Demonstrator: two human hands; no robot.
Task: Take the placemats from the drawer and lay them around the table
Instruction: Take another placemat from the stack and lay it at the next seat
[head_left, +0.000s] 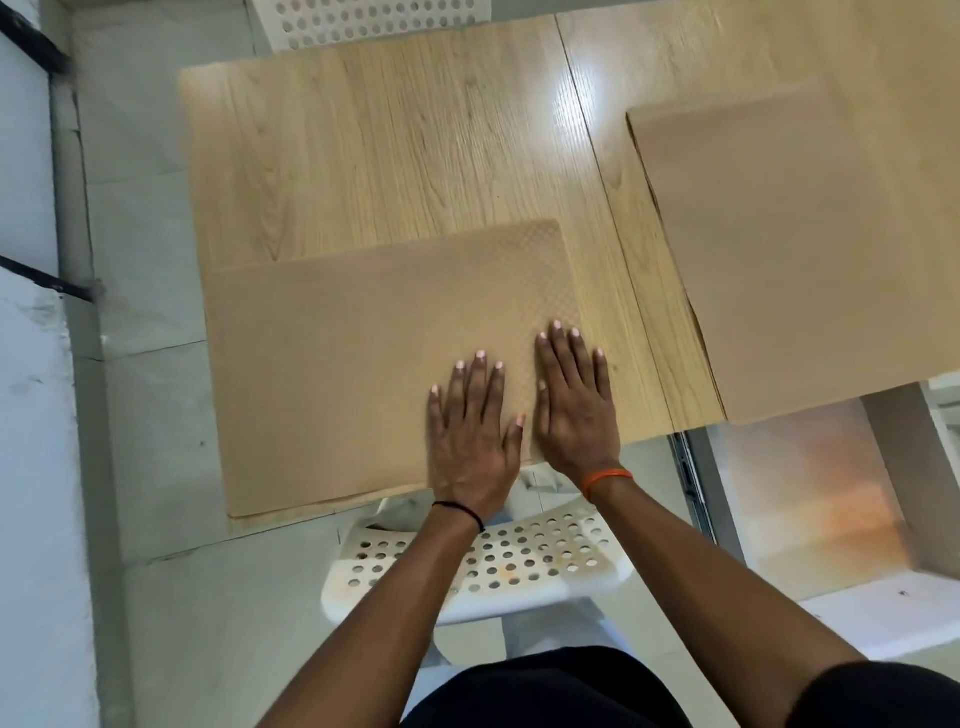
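Pressing flat, both palms down: left hand (470, 426) and right hand (574, 402) side by side at lower centre of the frame, fingers (480, 379) spread and extended, gripping nothing, resting on the tan placemat (332, 374) near its right end. Placemat lying on the wooden counter (395, 156) at centre-left of the frame, near edge overhanging the counter's near edge slightly, right corner rounded and textured with a fine weave. Second stack of placemats (779, 260) at the right of the frame, well apart from the first, its near end hanging past the counter edge above the open drawer (810, 478) at lower right. White perforated chair (519, 561) directly below the hands, another perforated chair (374, 21) at the top edge. To do this step well, probably: sliding the mat away from the body until its near edge sits parallel to and just inside the counter edge, keeping pressure even through both palms so no skew creeps in, then smoothing outward toward the left end where no hand holds it down. Likely risk: the overhanging mat tipping off toward the chair if released as it lies.
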